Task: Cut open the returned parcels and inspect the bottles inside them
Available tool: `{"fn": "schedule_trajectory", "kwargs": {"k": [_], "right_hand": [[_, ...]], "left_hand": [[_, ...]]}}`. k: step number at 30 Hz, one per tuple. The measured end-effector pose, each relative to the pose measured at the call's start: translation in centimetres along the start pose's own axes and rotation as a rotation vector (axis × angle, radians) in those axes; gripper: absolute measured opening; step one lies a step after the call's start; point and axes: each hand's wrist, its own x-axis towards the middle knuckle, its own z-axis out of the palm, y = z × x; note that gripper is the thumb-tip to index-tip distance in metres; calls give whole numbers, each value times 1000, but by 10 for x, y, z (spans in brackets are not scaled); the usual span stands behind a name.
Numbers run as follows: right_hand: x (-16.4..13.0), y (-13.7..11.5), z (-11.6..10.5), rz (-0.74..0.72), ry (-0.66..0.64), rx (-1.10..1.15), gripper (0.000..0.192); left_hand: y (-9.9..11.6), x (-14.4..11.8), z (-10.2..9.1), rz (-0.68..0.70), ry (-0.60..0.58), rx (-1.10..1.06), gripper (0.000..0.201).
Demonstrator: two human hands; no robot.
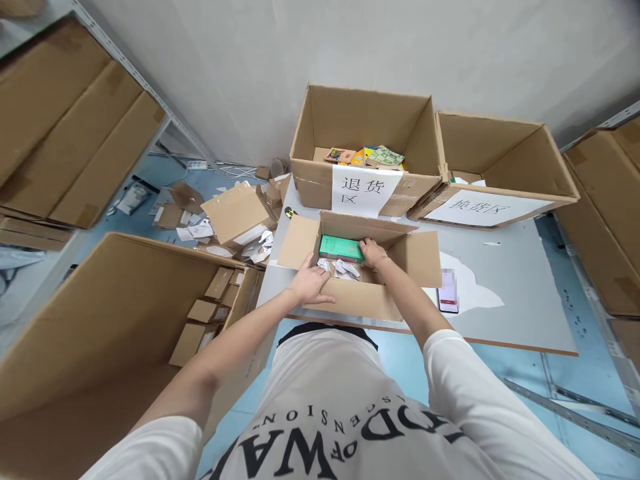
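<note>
Right hand (373,253) grips the green box (341,248) at its three-o'clock end; left hand (311,283) lies spread on the carton (360,299) rim. Probably light, stiff; hold its ends.

1. Both bare arms reach forward from the near edge toward the middle of the scene.
2. The left hand (311,283) lies palm down, fingers together and curled slightly, thumb pointing right.
3. The right hand (373,253) reaches a little farther, fingers bent downward in a grasp.
4. The 2 hands are near each other, not touching.
</note>
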Motion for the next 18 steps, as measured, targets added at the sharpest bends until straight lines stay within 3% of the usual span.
{"fn": "schedule_trajectory", "kwargs": {"k": [3, 7, 9, 18], "right_hand": [[11, 4, 14, 13, -14, -25, 37], [21, 9, 33, 52, -35, -48, 61], [24, 11, 38, 70, -39, -49, 63], [10, 25, 22, -19, 3, 1, 56]], "left_hand": [[-1, 1, 5, -6, 21, 24, 60], [-2, 2, 10, -3, 41, 54, 51], [-1, 2, 11, -4, 40, 68, 50], [0, 6, 21, -60, 62, 50, 44]]}}
